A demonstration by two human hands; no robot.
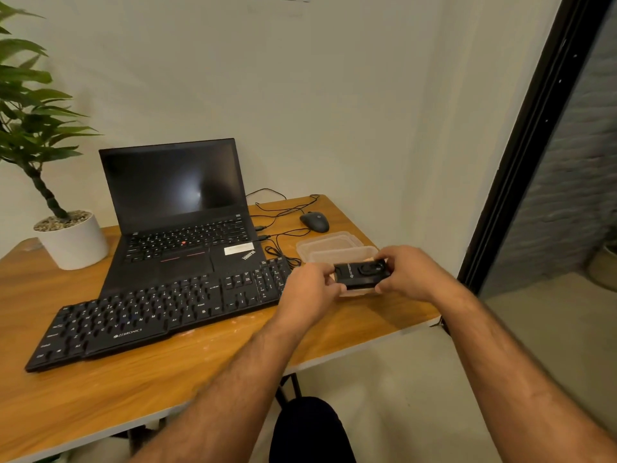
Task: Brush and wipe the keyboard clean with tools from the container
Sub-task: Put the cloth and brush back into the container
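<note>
- Hands: my left hand (309,289) and right hand (405,274) each pinch one end of a small black rectangular cleaning tool (361,275), held level, probably so I can open it.
- Clear plastic container (329,246): right of the keyboard, under the tool, within easy reach.
- Long black plastic keyboard (157,309): near left on the wooden table (133,389), untouched, awaiting brushing.

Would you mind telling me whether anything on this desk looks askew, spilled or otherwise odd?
Yes. The black keyboard lies skewed across the wooden table, its far edge riding up on the laptop. Pale crumbs or dust speckle the wood along its near edge. Cables trail loosely behind the mouse.
</note>
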